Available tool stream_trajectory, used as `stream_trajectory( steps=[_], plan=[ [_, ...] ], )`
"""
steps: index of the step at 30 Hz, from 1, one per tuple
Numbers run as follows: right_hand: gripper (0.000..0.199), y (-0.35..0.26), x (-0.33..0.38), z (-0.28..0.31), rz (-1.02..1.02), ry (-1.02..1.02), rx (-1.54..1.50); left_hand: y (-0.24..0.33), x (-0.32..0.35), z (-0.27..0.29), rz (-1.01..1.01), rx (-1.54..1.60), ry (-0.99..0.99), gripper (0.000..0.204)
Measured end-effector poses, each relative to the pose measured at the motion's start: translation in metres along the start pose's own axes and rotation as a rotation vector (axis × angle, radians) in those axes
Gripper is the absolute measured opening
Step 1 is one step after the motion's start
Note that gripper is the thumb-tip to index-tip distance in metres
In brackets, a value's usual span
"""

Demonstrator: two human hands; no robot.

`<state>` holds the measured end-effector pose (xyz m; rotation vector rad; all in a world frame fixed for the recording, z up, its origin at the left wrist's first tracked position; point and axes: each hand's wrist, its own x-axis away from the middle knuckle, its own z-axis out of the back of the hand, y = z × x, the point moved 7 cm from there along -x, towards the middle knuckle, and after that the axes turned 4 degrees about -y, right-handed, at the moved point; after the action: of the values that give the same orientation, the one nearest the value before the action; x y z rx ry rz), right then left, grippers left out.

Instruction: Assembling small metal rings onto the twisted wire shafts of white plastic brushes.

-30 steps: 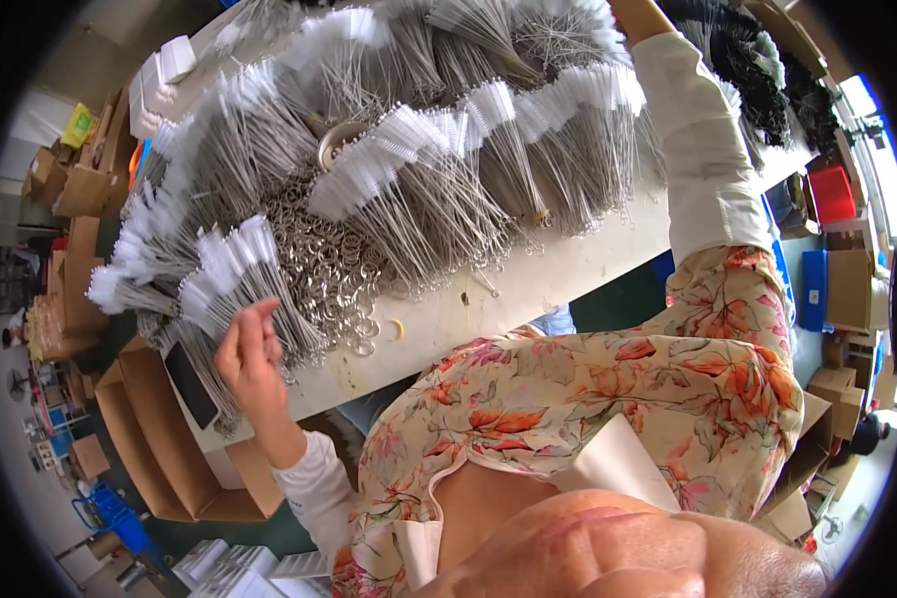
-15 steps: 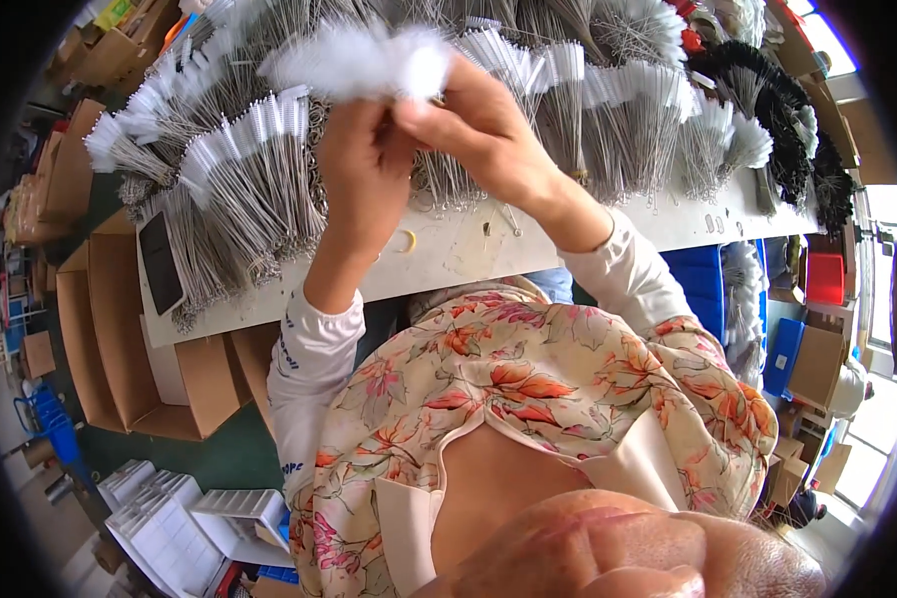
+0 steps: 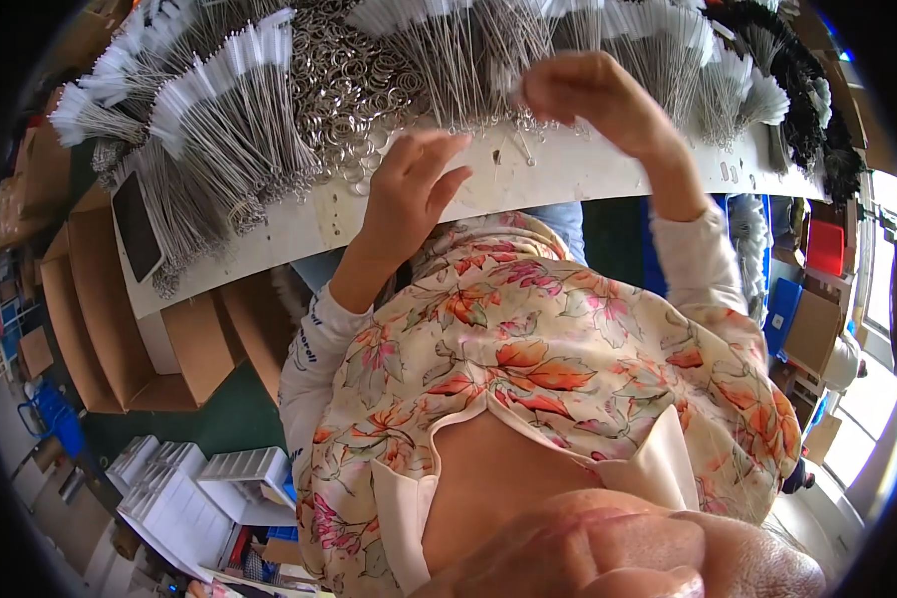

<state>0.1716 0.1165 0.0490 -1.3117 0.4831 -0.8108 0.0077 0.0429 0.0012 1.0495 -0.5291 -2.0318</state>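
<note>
Over the table's front edge my left hand is raised, its fingers apart and nothing in it. My right hand reaches to the bundled wire brushes in the middle; its fingertips are bent and smeared, so whether they hold a brush cannot be made out. The brushes have thin metal stems and white bristle heads. Behind my left hand spreads a heap of metal rings. More white brushes stand bunched to the left of the rings.
A dark phone lies at the left end of the white table. Black-bristled brushes are piled at the far right. Cardboard boxes stand below left, near white plastic bins. A blue container is at the right.
My hands were together high over the table with a blurred cluster of white bristles. Now they are apart and lower, the right one farther right, and that cluster is gone from them.
</note>
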Motion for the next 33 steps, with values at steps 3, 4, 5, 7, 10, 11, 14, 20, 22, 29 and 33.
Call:
stream_trajectory(
  steps=[3,4,5,7,10,11,14,20,22,29,33],
  plan=[
    [0.014,0.008,0.021,-0.001,0.016,-0.101,1.201,-0.011,0.024,-0.009,0.170,0.120,-0.114,0.027],
    [0.014,0.018,0.023,-0.012,0.012,-0.104,1.199,-0.018,0.031,-0.016,0.263,0.207,-0.184,0.025],
    [0.012,0.040,0.024,-0.029,-0.094,-0.232,1.510,-0.020,0.036,-0.020,0.260,0.216,-0.191,0.025],
    [0.009,0.077,0.032,-0.053,-0.057,-0.246,1.625,-0.017,0.038,-0.024,0.275,0.224,-0.189,0.026],
    [0.012,0.073,0.022,-0.076,-0.025,-0.197,0.803,-0.006,0.034,-0.023,0.284,0.267,-0.129,0.025],
    [0.014,0.070,0.018,-0.082,-0.002,-0.228,0.549,-0.001,0.032,-0.018,0.266,0.310,-0.087,0.024],
    [0.018,0.067,0.011,-0.093,-0.146,-0.312,-0.016,0.012,0.026,0.002,0.051,0.165,0.010,0.022],
    [0.018,0.057,0.031,-0.091,-0.428,-0.547,-0.630,0.043,-0.001,0.011,-0.176,-0.001,-0.034,0.022],
    [0.019,0.057,0.028,-0.057,-0.287,-0.231,-0.069,0.012,-0.014,-0.001,-0.057,-0.086,-0.105,0.022],
    [0.008,0.081,0.036,-0.048,0.026,0.031,1.003,-0.067,-0.040,0.007,0.146,-0.553,-0.126,0.013],
    [0.017,0.058,0.018,-0.042,0.108,0.149,0.454,-0.064,-0.040,0.026,0.164,-0.349,0.015,0.010]
  ],
)
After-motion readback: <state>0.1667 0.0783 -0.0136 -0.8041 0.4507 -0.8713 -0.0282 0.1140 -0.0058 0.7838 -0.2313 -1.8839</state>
